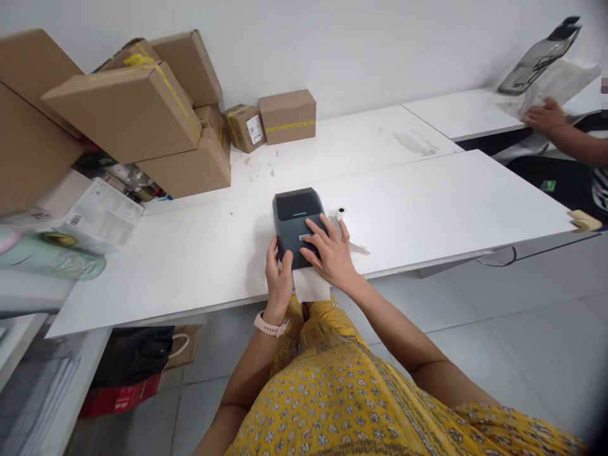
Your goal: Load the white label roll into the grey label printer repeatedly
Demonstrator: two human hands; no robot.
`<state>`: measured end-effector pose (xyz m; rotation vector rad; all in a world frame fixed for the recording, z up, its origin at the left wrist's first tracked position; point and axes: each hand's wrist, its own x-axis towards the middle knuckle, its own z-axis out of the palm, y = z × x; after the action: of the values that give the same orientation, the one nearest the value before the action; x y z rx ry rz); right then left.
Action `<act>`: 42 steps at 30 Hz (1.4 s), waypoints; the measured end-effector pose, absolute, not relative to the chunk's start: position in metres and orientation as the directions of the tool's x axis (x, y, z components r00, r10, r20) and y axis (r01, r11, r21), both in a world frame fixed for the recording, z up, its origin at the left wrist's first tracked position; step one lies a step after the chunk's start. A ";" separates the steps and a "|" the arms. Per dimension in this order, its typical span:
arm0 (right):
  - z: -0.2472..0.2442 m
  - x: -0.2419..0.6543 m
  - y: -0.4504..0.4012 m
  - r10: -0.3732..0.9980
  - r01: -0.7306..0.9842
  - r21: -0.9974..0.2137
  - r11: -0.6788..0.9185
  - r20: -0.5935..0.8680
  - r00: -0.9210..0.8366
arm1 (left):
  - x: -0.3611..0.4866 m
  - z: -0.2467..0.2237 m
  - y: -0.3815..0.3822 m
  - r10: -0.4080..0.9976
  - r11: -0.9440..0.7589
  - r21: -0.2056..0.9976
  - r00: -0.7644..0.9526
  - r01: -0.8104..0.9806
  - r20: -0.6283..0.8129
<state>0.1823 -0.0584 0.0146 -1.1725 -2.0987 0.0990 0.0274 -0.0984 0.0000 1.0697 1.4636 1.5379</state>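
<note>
A dark, boxy label printer (298, 206) lies on the white table near its front edge, with a strip of white paper (311, 288) hanging from its near end over the edge. My left hand (279, 277) grips the printer's lower left side, thumb near the top face. Spread over the printer's right half are the fingers of my right hand (333, 253), beside a small light button; whether a finger presses it I cannot tell. Just right of the printer stands a small white paper roll (341, 211), close to my right fingers, with a loose paper scrap (361, 248) below it.
Cardboard boxes (128, 117) are piled at the back left, with two smaller boxes (287, 119) against the wall. A green bottle (52, 256) lies at the far left. At the far right, another person's hand (546, 118) touches a clear plastic bag near a bottle (536, 62).
</note>
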 end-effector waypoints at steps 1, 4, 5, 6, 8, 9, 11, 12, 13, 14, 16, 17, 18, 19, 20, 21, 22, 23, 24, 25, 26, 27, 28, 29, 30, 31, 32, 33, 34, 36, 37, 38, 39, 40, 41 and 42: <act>0.011 0.183 -0.062 0.777 0.704 -0.419 0.573 0.552 -0.304 | 0.029 -0.001 -0.099 0.926 -0.069 0.997 -0.369 0.024 0.073; -0.005 0.187 -0.072 0.815 0.629 -0.577 0.522 0.553 -0.170 | 0.030 -0.003 -0.102 0.926 -0.041 0.999 -0.375 0.015 0.043; -0.012 0.189 -0.074 0.835 0.585 -0.646 0.491 0.540 -0.105 | 0.030 -0.003 -0.103 0.926 -0.025 1.000 -0.376 0.010 0.027; -0.017 0.190 -0.076 0.856 0.534 -0.712 0.456 0.515 -0.044 | 0.031 -0.003 -0.103 0.927 -0.011 1.000 -0.375 0.008 0.013; -0.027 0.192 -0.078 0.891 0.439 -0.808 0.393 0.452 0.034 | 0.032 -0.005 -0.104 0.927 -0.001 1.000 -0.374 0.026 0.011; -0.030 0.193 -0.079 0.901 0.404 -0.834 0.376 0.431 0.050 | 0.032 -0.006 -0.104 0.927 -0.009 0.999 -0.375 0.046 0.025; -0.033 0.192 -0.080 0.909 0.367 -0.855 0.367 0.413 0.051 | 0.033 -0.009 -0.104 0.924 -0.040 0.995 -0.376 0.095 0.073; -0.032 0.192 -0.080 0.911 0.363 -0.857 0.366 0.410 0.049 | 0.032 -0.010 -0.103 0.922 -0.055 0.992 -0.375 0.114 0.094; -0.031 0.192 -0.080 0.912 0.365 -0.857 0.365 0.408 0.046 | 0.032 -0.011 -0.103 0.921 -0.066 0.990 -0.374 0.125 0.109; -0.029 0.191 -0.080 0.914 0.368 -0.857 0.361 0.403 0.042 | 0.031 -0.011 -0.103 0.920 -0.072 0.989 -0.375 0.131 0.117; -0.025 0.191 -0.081 0.920 0.366 -0.862 0.351 0.389 0.035 | 0.033 -0.008 -0.104 0.910 -0.085 0.987 -0.392 0.136 0.133; -0.022 0.192 -0.081 0.923 0.357 -0.867 0.347 0.383 0.034 | 0.036 -0.004 -0.105 0.908 -0.106 0.983 -0.389 0.148 0.156; -0.020 0.192 -0.081 0.924 0.347 -0.872 0.346 0.380 0.032 | 0.042 0.002 -0.107 0.911 -0.142 0.975 -0.363 0.173 0.197; -0.017 0.192 -0.081 0.924 0.337 -0.874 0.350 0.380 0.026 | 0.050 0.009 -0.109 0.913 -0.192 0.962 -0.325 0.196 0.248; -0.014 0.192 -0.081 0.924 0.330 -0.874 0.357 0.383 0.015 | 0.060 0.017 -0.111 0.924 -0.258 0.939 -0.224 0.227 0.308; -0.011 0.191 -0.081 0.922 0.324 -0.872 0.367 0.387 -0.004 | 0.070 0.025 -0.114 0.922 -0.326 0.914 -0.130 0.241 0.363; -0.008 0.191 -0.081 0.919 0.317 -0.868 0.382 0.394 -0.029 | 0.079 0.032 -0.115 0.916 -0.375 0.901 -0.061 0.219 0.396; -0.005 0.190 -0.082 0.914 0.310 -0.863 0.398 0.401 -0.057 | 0.086 0.039 -0.116 0.910 -0.395 0.897 -0.046 0.201 0.411; -0.003 0.190 -0.082 0.910 0.303 -0.860 0.411 0.405 -0.083 | 0.089 0.044 -0.116 0.896 -0.408 0.889 -0.096 0.205 0.434; -0.001 0.191 -0.083 0.909 0.297 -0.860 0.415 0.404 -0.101 | 0.088 0.047 -0.114 0.871 -0.431 0.873 -0.148 0.229 0.469; -0.001 0.192 -0.084 0.912 0.295 -0.863 0.410 0.396 -0.107 | 0.084 0.048 -0.111 0.836 -0.450 0.853 -0.210 0.263 0.506; -0.001 0.193 -0.085 0.919 0.296 -0.871 0.392 0.381 -0.098 | 0.076 0.046 -0.107 0.808 -0.453 0.840 -0.261 0.299 0.529; -0.002 0.195 -0.086 0.930 0.297 -0.881 0.367 0.360 -0.079 | 0.067 0.043 -0.104 0.782 -0.436 0.838 -0.322 0.330 0.534; -0.003 0.197 -0.087 0.939 0.296 -0.893 0.340 0.338 -0.060 | 0.058 0.038 -0.100 0.770 -0.398 0.853 -0.382 0.338 0.511; -0.005 0.199 -0.087 0.946 0.291 -0.902 0.320 0.322 -0.042 | 0.050 0.032 -0.097 0.779 -0.353 0.880 -0.422 0.317 0.464; -0.007 0.201 -0.087 0.949 0.284 -0.908 0.308 0.313 -0.029 | 0.044 0.025 -0.094 0.802 -0.304 0.913 -0.444 0.272 0.399; -0.008 0.202 -0.087 0.950 0.275 -0.912 0.305 0.312 -0.021 | 0.040 0.017 -0.093 0.833 -0.257 0.942 -0.445 0.214 0.329; -0.010 0.202 -0.087 0.949 0.263 -0.915 0.306 0.314 -0.014 | 0.038 0.010 -0.092 0.860 -0.216 0.963 -0.436 0.159 0.265; -0.012 0.202 -0.086 0.949 0.249 -0.919 0.306 0.314 -0.007 | 0.037 0.004 -0.092 0.877 -0.185 0.976 -0.430 0.115 0.217; -0.017 0.199 -0.085 0.953 0.225 -0.930 0.290 0.301 0.016 | 0.038 -0.008 -0.093 0.883 -0.150 0.987 -0.440 0.062 0.162; -0.019 0.197 -0.084 0.957 0.218 -0.936 0.278 0.290 0.026 | 0.039 -0.013 -0.094 0.881 -0.138 0.989 -0.452 0.045 0.143; -0.022 0.194 -0.082 0.960 0.216 -0.940 0.266 0.279 0.034 | 0.040 -0.017 -0.094 0.881 -0.126 0.992 -0.456 0.028 0.124; -0.025 0.192 -0.081 0.961 0.217 -0.942 0.257 0.272 0.042 | 0.040 -0.021 -0.095 0.885 -0.115 0.993 -0.454 0.012 0.108; -0.027 0.190 -0.080 0.962 0.219 -0.942 0.252 0.269 0.051 | 0.040 -0.024 -0.095 0.890 -0.106 0.994 -0.445 0.004 0.097; -0.029 0.189 -0.078 0.961 0.220 -0.942 0.251 0.271 0.061 | 0.039 -0.026 -0.095 0.894 -0.103 0.995 -0.437 0.008 0.096; -0.030 0.188 -0.078 0.959 0.220 -0.942 0.254 0.274 0.068 | 0.038 -0.028 -0.095 0.896 -0.107 0.994 -0.432 0.023 0.107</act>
<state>0.1876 -0.0776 -0.0302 -1.1977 -1.4008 0.8303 0.0385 -0.0953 -0.0279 1.0443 1.4764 1.6212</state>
